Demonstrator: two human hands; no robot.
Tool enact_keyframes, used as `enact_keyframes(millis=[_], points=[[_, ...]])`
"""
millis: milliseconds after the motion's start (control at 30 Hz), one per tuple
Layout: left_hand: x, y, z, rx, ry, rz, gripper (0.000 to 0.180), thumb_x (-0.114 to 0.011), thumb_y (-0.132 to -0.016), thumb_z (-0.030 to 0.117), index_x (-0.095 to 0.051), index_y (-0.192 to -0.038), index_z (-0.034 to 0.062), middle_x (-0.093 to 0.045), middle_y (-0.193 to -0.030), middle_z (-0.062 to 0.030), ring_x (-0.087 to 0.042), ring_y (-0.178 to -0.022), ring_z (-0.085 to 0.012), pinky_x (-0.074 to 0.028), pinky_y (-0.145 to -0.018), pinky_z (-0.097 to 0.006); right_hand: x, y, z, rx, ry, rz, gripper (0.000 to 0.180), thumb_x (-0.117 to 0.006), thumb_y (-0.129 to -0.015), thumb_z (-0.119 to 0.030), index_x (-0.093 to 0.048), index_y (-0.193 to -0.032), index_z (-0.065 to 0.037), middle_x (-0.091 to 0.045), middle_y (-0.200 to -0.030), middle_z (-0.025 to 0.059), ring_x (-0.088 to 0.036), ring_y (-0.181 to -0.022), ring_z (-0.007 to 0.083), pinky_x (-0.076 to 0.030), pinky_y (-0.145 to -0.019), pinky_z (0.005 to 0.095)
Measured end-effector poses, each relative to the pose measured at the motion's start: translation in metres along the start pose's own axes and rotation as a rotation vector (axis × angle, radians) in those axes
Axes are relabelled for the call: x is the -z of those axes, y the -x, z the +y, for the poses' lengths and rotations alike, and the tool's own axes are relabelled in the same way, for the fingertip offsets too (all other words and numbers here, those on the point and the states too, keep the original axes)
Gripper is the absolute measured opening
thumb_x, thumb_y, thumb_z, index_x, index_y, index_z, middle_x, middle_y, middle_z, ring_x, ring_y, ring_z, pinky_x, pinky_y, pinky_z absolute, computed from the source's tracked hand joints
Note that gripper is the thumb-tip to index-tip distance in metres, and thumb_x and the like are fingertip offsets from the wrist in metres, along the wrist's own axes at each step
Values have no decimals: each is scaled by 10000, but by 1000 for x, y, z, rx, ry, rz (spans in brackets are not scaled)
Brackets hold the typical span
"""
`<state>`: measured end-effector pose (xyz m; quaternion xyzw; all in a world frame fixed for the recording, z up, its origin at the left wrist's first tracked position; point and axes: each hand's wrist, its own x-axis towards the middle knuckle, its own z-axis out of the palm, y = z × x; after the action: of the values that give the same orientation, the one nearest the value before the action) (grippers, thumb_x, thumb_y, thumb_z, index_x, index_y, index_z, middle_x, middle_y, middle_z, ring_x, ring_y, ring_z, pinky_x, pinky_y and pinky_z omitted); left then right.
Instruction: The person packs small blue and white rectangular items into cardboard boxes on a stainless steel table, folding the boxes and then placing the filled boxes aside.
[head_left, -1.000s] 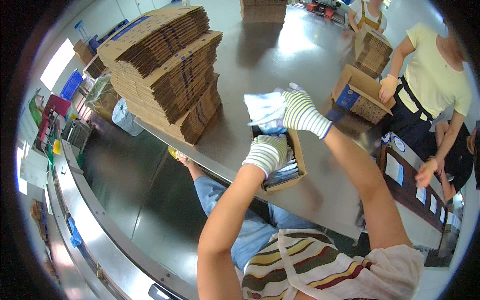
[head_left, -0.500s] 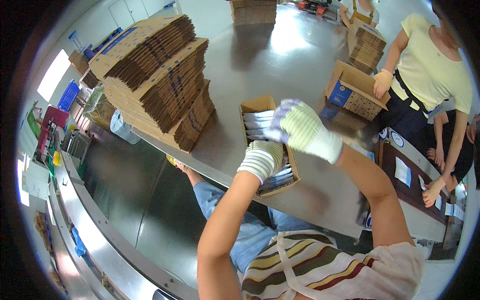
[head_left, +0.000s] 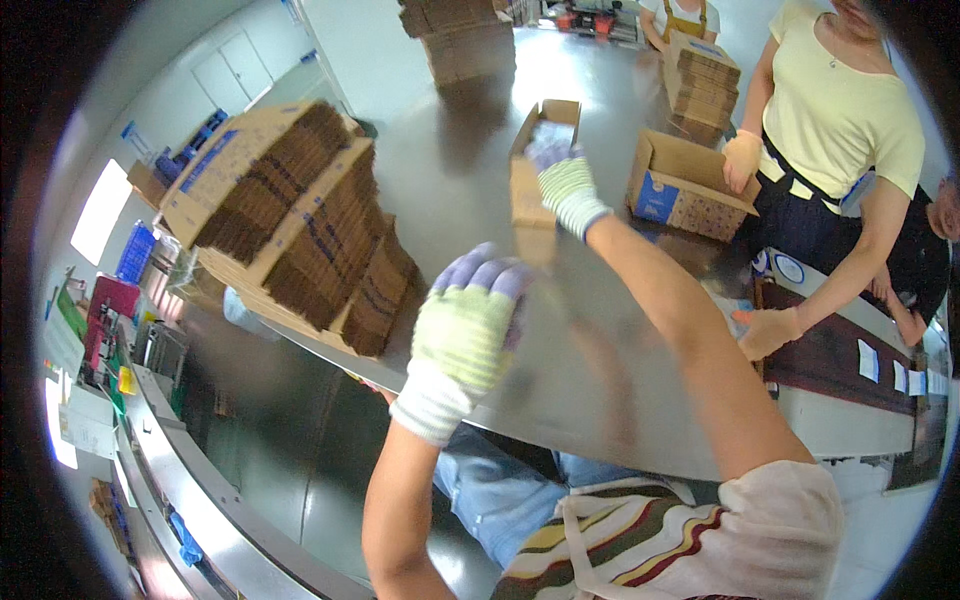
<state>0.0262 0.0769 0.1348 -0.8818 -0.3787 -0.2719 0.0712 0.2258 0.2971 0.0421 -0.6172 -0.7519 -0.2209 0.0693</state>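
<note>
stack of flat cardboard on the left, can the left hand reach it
Probably yes: the left hand is just right of the stack, with nothing visible in between.

On the left, a blue crate (head_left: 135, 252) stood near a bright window (head_left: 102, 212), and a blue cloth (head_left: 185, 538) showed beside a long metal ledge (head_left: 180, 455). On the right, a co-worker (head_left: 835, 100) in pale yellow stood beside a dark conveyor belt (head_left: 835, 375); farther back was an aproned person (head_left: 685, 25).
</note>
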Motion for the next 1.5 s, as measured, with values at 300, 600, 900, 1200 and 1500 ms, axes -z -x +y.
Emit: enact_keyframes(millis=[300, 600, 900, 1200, 1500], points=[[114, -1, -86, 68, -767, 242, 326, -579, -768, 55, -565, -1087, 117, -520, -1223, -80, -398, -1239, -328, -349, -1011, -447, -47, 104, -69, 276, -220, -346, 646, -511, -834, -501, -457, -1280, -37, -460, -1306, 161, -366, -1257, 338, -220, -1077, 476], [147, -78, -159, 662, -652, -351, 624, -600, -820, 310, -358, -1384, 197, -343, -1426, -142, -257, -1331, -397, -255, -1081, -497, -21, 224, -85, 285, -645, -54, 534, -541, -834, -380, -463, -1224, -22, -421, -1299, 185, -351, -1251, 344, -239, -1067, 476], [104, -85, -154, 448, -832, -170, 208, -522, -856, 126, -577, -1056, 114, -624, -998, -120, -625, -959, -264, -519, -751, -394, -46, 233, -91, 245, -688, 89, 506, -608, -772, -340, -513, -1153, -22, -486, -1217, 183, -408, -1186, 343, -268, -1042, 475], [122, 5, -3, 156, -642, 442, 323, -594, -773, 35, -589, -1096, 25, -614, -1070, -141, -582, -985, -294, -446, -868, -389, -59, 204, -77, -12, -1184, -301, 499, -522, -883, -388, -507, -1229, -28, -420, -1346, 193, -363, -1271, 343, -332, -1025, 453], [37, 88, 67, 507, 286, 745, 443, -491, -932, 350, -463, -1193, -7, -522, -1086, -134, -492, -1052, -249, -403, -919, -389, -22, 170, 62, -176, -2245, 406, 422, -449, -954, -346, -509, -1226, -29, -585, -1125, 57, -556, -950, 146, -455, -829, 308]])
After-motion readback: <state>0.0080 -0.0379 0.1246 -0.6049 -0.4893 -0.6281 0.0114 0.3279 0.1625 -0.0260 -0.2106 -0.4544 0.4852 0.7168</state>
